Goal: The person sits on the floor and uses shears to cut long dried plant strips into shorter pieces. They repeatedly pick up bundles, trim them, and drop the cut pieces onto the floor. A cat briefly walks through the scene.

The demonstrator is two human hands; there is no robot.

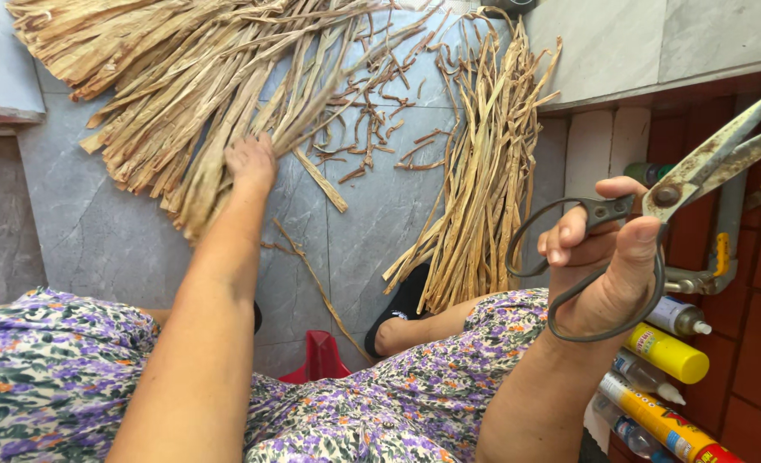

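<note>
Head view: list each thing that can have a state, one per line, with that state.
Scissors: held up off the floor, blades nearly closed.
Right hand: fingers through the scissor handles, gripping.
Left hand: reaching out, resting on the big strip pile.
Big strip pile: fanned out loose on the floor.
Smaller strip bundle: lying gathered, lengthwise.
Short scraps: scattered between the piles.
Yellow tube: lying on its side, capped.

Rusty old scissors, blades nearly closed and pointing up to the right, dark looped handles hanging low, are raised well right of the big pile of dry tan strips. That pile fans across the grey floor, ends ragged.
</note>
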